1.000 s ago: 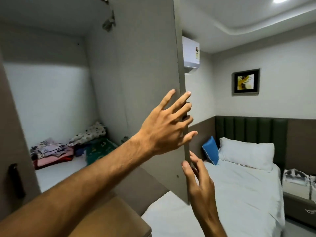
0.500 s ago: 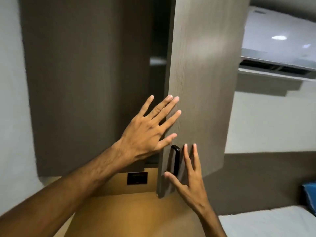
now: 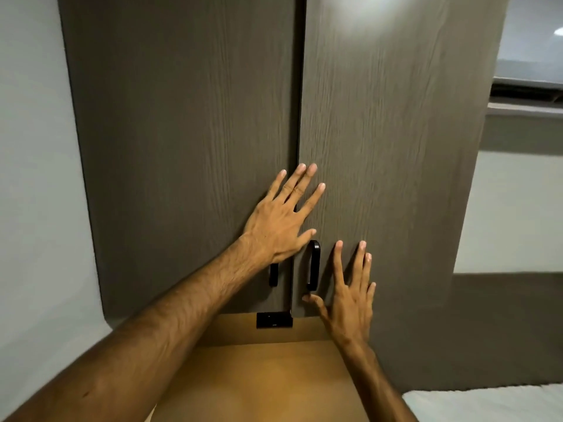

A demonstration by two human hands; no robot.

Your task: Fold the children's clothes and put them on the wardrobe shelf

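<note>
Two dark wood-grain wardrobe doors fill the middle of the frame, meeting at a narrow vertical seam that runs from the top edge down to just above the lower centre. The left door [image 3: 182, 147] and the right door [image 3: 396, 132] stand flush with each other, closed or very nearly so; the wardrobe's inside is hidden.

The left hand [image 3: 280, 226] lies flat across the seam at the centre of the frame, fingers [image 3: 306, 178] spread wide and pointing up, holding nothing; the palm sits on the left door while the fingertips reach onto the right one. Its bare forearm stretches down to the lower left corner. The right hand [image 3: 350, 296] presses flat against the right door just below and to the right, fingers splayed, also holding nothing, thumb pointing left under the right handle [image 3: 313, 264]. That black bar handle stands upright between the two hands. The left handle [image 3: 273, 274] is partly covered by the left wrist.

Below the doors, a tan cabinet top [image 3: 268, 376] fills the lower centre, with a small black latch [image 3: 274, 319] at its back edge under the seam. A pale wall [image 3: 36, 178] takes the left side. At the right, an air conditioner [image 3: 530, 86] shows in the upper corner and a strip of white bed [image 3: 487, 403] in the lower corner.

The clothes are not in view.
</note>
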